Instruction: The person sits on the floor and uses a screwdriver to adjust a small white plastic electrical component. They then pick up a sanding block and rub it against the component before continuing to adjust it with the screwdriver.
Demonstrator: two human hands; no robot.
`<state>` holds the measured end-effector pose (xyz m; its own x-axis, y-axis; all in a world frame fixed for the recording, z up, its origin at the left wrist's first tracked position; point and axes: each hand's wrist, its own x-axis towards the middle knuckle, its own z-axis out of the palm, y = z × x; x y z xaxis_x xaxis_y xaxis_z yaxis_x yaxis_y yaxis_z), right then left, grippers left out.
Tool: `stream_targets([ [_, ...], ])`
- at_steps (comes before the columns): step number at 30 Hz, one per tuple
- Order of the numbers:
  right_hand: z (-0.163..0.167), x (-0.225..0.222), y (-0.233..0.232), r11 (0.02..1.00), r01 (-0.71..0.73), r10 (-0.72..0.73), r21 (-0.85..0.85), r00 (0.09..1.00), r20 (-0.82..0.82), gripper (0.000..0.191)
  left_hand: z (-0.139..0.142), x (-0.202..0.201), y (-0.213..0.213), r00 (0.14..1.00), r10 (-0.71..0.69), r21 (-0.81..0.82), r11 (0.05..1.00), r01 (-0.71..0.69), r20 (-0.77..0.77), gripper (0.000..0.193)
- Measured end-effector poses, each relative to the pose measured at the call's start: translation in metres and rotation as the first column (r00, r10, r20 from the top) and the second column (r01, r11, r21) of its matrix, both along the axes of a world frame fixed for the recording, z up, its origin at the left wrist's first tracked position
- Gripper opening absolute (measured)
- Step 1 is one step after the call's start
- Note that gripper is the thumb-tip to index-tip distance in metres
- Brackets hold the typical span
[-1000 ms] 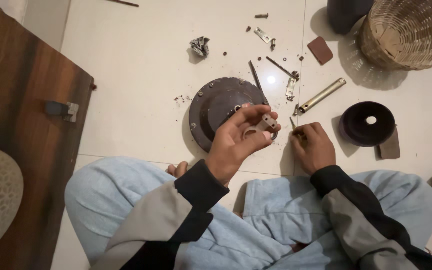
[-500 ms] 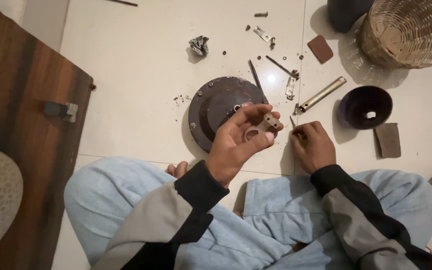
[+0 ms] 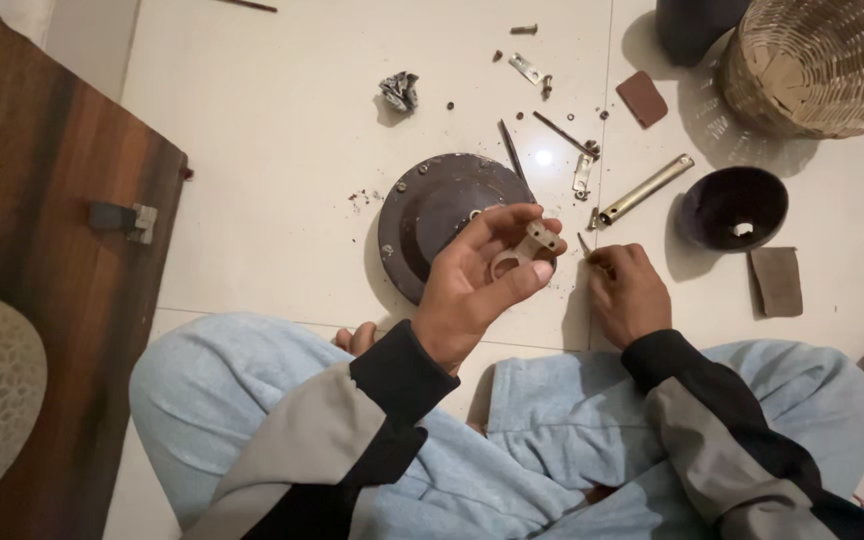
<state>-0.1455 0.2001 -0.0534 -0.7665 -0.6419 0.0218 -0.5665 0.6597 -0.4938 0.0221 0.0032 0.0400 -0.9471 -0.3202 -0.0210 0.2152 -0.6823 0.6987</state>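
Note:
My left hand (image 3: 477, 285) is raised over the floor and pinches a small pale bracket (image 3: 520, 252) with a round hole, held between thumb and fingertips. Behind it lies a dark round metal disc (image 3: 430, 212) on the white tiles. My right hand (image 3: 627, 292) rests low on the floor just right of the left one, fingers curled on a thin dark pin (image 3: 584, 243) that sticks out at the fingertips.
A metal tube (image 3: 646, 189), a dark cup-shaped cover (image 3: 734, 206), brown flat pieces (image 3: 776, 280), loose screws and rods (image 3: 562, 133) lie on the tiles. A wicker basket (image 3: 810, 62) stands top right. A wooden board (image 3: 47, 250) lies at the left. My crossed legs fill the bottom.
The view has shifted slightly. Both hands have stayed in nearly the same place, the left one still holding the bracket.

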Motion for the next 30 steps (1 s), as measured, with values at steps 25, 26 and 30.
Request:
stream_targets([
  [25,-0.0073,-0.0011,0.0020,1.000,0.015,-0.016,-0.020,0.999,-0.036,0.015,0.0012,-0.0017,0.0006,0.999,0.038,0.037,0.999,-0.039,0.007,0.056],
  [26,-0.0074,-0.0015,0.0021,1.000,0.011,-0.011,-0.015,1.000,-0.026,0.016,0.0010,-0.0015,0.0009,0.999,0.039,0.051,0.998,-0.040,0.009,0.056],
  [30,-0.0063,-0.0024,0.0016,1.000,0.008,-0.009,-0.021,1.000,-0.009,0.018,-0.0010,-0.0033,-0.0004,0.997,0.058,0.063,0.996,-0.061,0.042,0.054],
])
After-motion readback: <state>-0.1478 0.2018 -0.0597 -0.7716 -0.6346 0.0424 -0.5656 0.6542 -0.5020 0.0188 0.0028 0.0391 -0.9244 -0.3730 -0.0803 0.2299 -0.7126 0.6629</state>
